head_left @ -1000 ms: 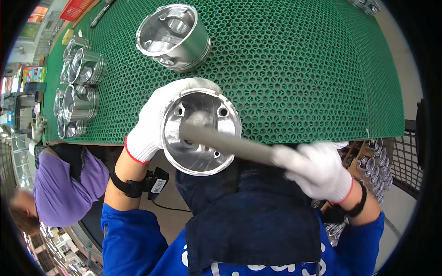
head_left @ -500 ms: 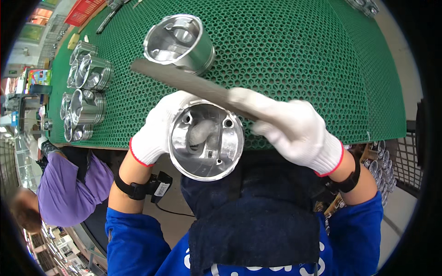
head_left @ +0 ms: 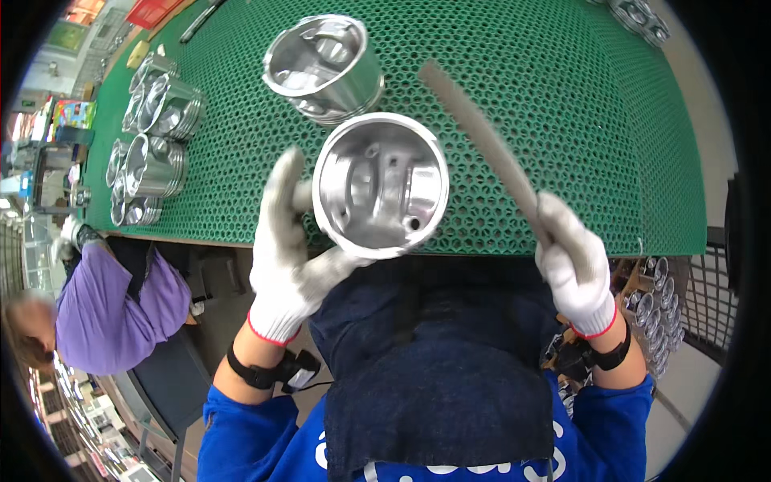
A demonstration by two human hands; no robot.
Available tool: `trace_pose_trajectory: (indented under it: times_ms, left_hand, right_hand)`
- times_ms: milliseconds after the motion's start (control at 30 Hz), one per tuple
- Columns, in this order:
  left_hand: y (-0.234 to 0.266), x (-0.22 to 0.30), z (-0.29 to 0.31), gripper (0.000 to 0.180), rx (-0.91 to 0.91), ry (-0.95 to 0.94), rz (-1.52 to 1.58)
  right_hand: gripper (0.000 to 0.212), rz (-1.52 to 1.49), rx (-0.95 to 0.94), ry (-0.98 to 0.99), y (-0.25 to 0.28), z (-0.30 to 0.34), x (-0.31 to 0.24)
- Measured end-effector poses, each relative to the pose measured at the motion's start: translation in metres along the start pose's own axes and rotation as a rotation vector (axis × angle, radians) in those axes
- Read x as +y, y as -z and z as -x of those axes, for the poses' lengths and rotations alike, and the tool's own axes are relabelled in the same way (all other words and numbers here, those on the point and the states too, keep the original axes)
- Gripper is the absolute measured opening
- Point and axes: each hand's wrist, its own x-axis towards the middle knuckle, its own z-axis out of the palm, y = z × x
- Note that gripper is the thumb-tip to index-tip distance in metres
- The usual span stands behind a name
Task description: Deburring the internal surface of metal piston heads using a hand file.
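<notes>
A silvery metal piston, its hollow side up, is at the table's near edge with its inner bosses and holes showing. My left hand, in a white knit glove, is against its left side: the thumb reaches under the near rim, one finger goes behind the wall and another points away. My right hand, gloved alike, is closed round one end of a long grey flat file. The file slants up and left over the mat, apart from the piston. A second piston stands just beyond the first.
Several pistons are grouped on the green honeycomb mat at the left. A red crate and a yellow block lie at the far left. Another person in purple is beside the table. More pistons are stacked low at the right.
The file has swung away from the piston to the right with my right hand. The piston has turned and moved away from me; my left finger no longer shows inside it.
</notes>
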Motion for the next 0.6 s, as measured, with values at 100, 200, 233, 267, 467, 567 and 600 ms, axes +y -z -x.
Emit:
trace_pose_trajectory:
  times_ms: [100, 200, 233, 267, 467, 567, 600]
  left_hand:
    - [0.010, 0.003, 0.011, 0.064, 0.112, 0.133, 0.282]
    - [0.016, 0.003, -0.023, 0.057, -0.042, 0.018, -0.168]
    - [0.016, 0.001, -0.037, 0.057, -0.040, 0.017, -0.166]
    - [0.015, 0.000, -0.051, 0.057, -0.174, 0.073, -0.137]
    - [0.012, -0.011, -0.078, 0.055, -0.466, 0.261, 0.044]
    - [0.008, -0.009, -0.087, 0.041, -0.580, -0.064, -0.180]
    - [-0.001, -0.003, -0.089, 0.044, -0.585, 0.013, -0.092]
  right_hand:
    - [0.044, 0.227, -0.113, 0.016, 0.013, 0.019, -0.018]
    - [0.047, 0.254, -0.151, 0.036, 0.026, 0.035, -0.022]
    - [0.048, 0.258, -0.197, 0.050, 0.028, 0.036, -0.025]
    - [0.052, 0.267, -0.180, 0.069, 0.023, 0.041, -0.022]
    - [0.055, 0.503, -0.219, 0.054, -0.025, -0.029, -0.026]
    - [0.056, 0.500, -0.284, 0.145, -0.021, -0.023, -0.027]
    - [0.059, 0.485, -0.262, 0.218, -0.007, -0.008, -0.019]
